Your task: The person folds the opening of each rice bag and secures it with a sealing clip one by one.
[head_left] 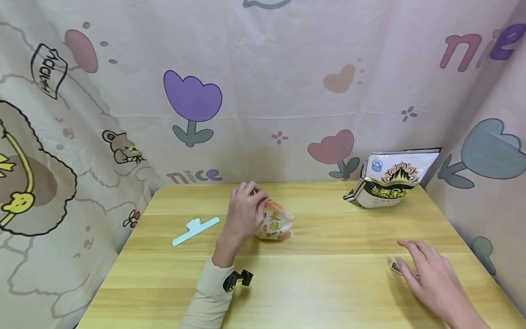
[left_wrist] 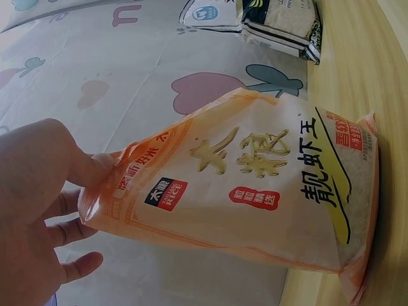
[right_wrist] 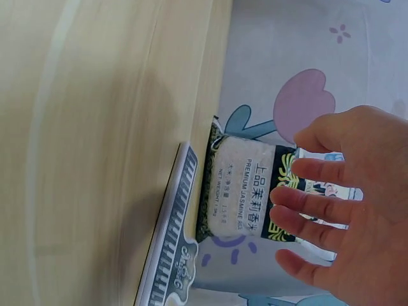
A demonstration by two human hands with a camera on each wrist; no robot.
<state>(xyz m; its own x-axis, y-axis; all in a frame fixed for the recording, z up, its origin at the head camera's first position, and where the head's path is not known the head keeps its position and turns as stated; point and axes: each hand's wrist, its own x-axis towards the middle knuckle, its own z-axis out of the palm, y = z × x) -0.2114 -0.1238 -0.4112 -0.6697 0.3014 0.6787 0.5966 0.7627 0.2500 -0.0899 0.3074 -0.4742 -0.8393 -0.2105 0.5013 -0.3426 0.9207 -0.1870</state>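
Left hand [head_left: 245, 211] pinches orange bag [head_left: 274, 223] by top edge | soft, light, slumps; hold there | right hand [head_left: 431, 274] spread over clip [head_left: 400, 269]

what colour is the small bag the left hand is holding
The small bag is orange and translucent white with gold and black lettering; the left hand pinches its top. Clearest in the left wrist view.

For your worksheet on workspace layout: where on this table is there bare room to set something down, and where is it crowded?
Bare wood lies along the table near edge between both wrists, and between the orange bag and the black-and-white bag. Crowded: around the left hand, and the right hand over its clip.
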